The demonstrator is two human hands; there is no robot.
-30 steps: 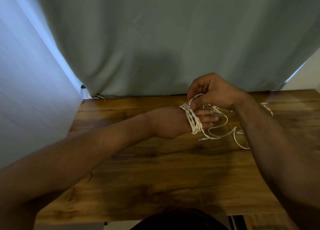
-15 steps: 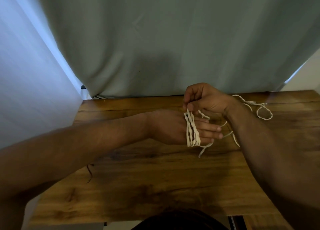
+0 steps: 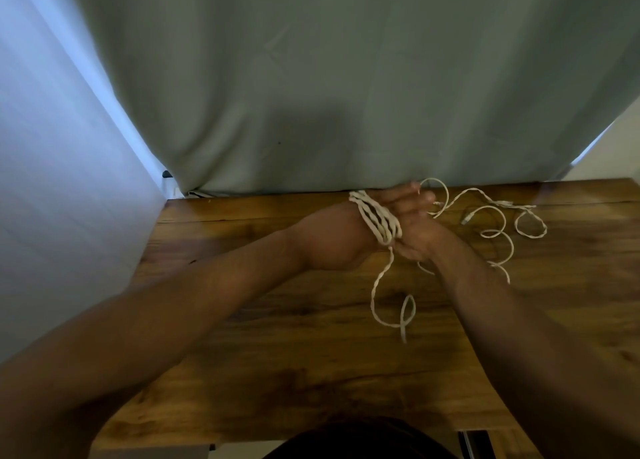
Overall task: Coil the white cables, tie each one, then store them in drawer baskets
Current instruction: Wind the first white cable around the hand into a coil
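The white cable (image 3: 379, 221) is being wound round the left hand (image 3: 332, 247), whose fingers are being held straight with nothing pinched. The turns are sitting across it close to the far edge of the table (image 3: 277, 337), right of the middle. The right hand (image 3: 415, 240) is being pressed in under those fingers. Its own fingers are being hidden there, so whether a strand is being gripped cannot be told. The unwound length is lying in loose loops toward the far right corner, and a tail is trailing toward the table's middle.

Two risks are being judged likely: the turns could be slid off if the left fingers are relaxed, and the crossing loops could be drawn into a snag as slack is being pulled in. Room is being cut short at the far edge, where the curtain (image 3: 346, 78) is hanging — more is being left over the wood toward the near edge and the left side.
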